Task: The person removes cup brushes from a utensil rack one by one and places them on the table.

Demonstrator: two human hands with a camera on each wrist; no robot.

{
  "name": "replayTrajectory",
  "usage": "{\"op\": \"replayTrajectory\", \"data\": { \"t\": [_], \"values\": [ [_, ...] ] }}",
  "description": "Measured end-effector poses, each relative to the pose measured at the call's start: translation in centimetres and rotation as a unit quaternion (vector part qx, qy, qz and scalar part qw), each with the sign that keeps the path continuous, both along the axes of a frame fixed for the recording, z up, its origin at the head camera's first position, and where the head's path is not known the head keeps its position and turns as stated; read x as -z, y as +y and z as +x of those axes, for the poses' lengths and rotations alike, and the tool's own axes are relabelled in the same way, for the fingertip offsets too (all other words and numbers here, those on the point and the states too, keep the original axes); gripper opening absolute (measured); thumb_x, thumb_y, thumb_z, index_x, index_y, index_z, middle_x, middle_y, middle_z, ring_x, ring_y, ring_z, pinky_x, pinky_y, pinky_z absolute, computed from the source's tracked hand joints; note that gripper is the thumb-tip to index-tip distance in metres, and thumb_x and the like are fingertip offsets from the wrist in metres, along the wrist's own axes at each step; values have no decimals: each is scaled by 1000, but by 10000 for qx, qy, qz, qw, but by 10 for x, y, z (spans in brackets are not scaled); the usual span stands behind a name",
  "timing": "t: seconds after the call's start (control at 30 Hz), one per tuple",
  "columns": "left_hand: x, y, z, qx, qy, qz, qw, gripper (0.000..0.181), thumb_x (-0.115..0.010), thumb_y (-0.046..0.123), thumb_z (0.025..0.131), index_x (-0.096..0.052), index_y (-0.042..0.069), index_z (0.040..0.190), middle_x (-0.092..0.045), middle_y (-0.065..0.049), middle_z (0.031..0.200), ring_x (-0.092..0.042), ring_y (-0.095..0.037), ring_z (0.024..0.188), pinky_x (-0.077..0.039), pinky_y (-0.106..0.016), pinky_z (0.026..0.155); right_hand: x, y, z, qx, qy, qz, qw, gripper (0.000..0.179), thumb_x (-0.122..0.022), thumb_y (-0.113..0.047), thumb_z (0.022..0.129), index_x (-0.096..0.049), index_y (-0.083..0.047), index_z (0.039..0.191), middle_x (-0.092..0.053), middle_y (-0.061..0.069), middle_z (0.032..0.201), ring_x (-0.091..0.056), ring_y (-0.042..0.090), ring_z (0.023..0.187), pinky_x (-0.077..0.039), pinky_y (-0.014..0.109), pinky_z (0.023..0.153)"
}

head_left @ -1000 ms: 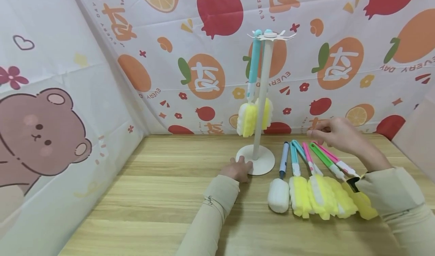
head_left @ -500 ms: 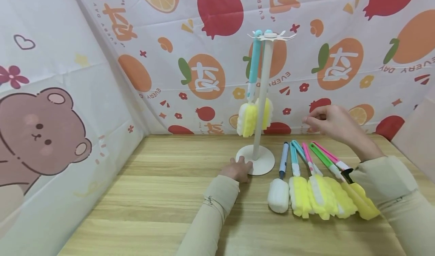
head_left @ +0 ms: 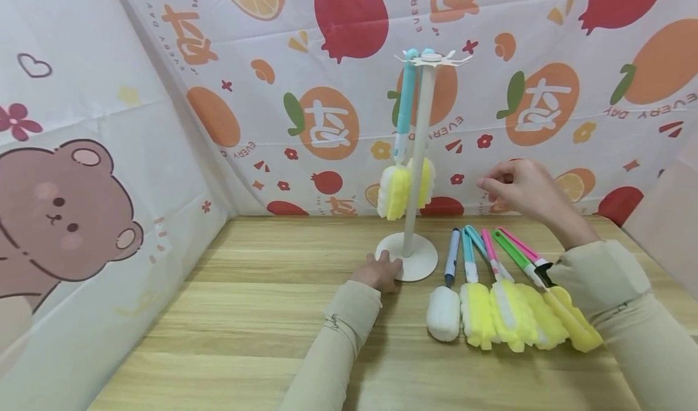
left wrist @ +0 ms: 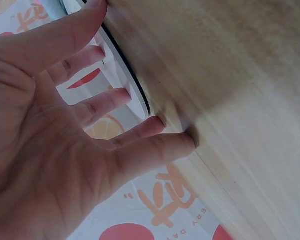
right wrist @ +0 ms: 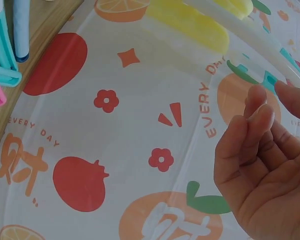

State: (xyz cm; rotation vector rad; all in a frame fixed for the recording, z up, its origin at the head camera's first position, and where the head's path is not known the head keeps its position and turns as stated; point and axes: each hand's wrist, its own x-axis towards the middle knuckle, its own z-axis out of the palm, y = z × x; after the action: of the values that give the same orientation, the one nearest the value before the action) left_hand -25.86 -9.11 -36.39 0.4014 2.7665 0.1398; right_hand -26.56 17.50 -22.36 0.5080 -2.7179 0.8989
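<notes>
My left hand (head_left: 377,273) rests its spread fingers on the round base (head_left: 421,268) of a white hanging stand (head_left: 423,126). In the left wrist view, fingertips (left wrist: 121,95) touch the base's rim, others the table. From the stand's hooks hang two sponge brushes: a turquoise-handled brush (head_left: 405,108) in front, and a second brush (head_left: 428,183) partly behind the pole. My right hand (head_left: 520,190) hovers, fingers loosely curled and holding nothing, right of the stand and above the handles of several sponge brushes on the table, among them a white-headed brush (head_left: 444,314).
A turquoise-handled brush (head_left: 470,259), a pink-handled brush (head_left: 491,253) and a green-handled brush (head_left: 515,253) lie fanned, yellow heads toward me. A yellow brush (head_left: 572,320) lies partly under the right sleeve. Printed cloth (head_left: 262,126) walls the back and left of the wooden table (head_left: 245,320).
My right hand has risen from the brush handles and drifted left toward the stand. The left hand keeps its place on the base.
</notes>
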Motion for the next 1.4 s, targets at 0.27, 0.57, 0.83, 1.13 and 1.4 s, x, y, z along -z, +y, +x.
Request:
{"op": "replayTrajectory", "data": {
  "t": [0.27,0.57,0.83,1.13,1.4],
  "values": [
    [0,-1,0,8,-22,2,10000,29,-74,24,94,-58,18,117,-46,-11,137,-45,-34,119,-54,-48,81,-2,-13,-8,40,54,-147,9999,27,-68,-23,98,-75,3,97,-66,6,71,-56,24,65,-40,29,54],
    [2,-2,2,-3,-32,44,10000,29,-76,25,93,-59,18,115,-47,-11,138,-46,-34,116,-53,-46,79,8,-23,-14,-124,163,-188,9996,22,-68,-16,97,-76,4,98,-70,11,77,-58,24,68,-45,29,57],
    [1,-2,0,-3,-50,68,10000,28,-76,25,93,-58,17,114,-47,-12,136,-46,-34,116,-53,-47,79,6,-31,-19,-23,239,-341,9991,22,-65,-15,98,-75,5,100,-68,10,76,-55,26,66,-41,27,53],
    [-1,-1,-1,6,-25,22,10000,27,-76,24,93,-58,18,112,-47,-11,134,-46,-34,116,-53,-48,80,9,-36,-25,144,725,-702,9948,23,-65,-15,99,-73,5,105,-68,18,86,-56,28,72,-44,21,57],
    [-2,0,0,9,-43,23,10000,26,-75,24,93,-57,17,111,-47,-11,135,-46,-34,116,-53,-47,79,7,-40,-29,272,659,-946,9930,27,-65,-19,100,-72,4,111,-68,19,91,-58,25,71,-45,19,58]
  ]
}}
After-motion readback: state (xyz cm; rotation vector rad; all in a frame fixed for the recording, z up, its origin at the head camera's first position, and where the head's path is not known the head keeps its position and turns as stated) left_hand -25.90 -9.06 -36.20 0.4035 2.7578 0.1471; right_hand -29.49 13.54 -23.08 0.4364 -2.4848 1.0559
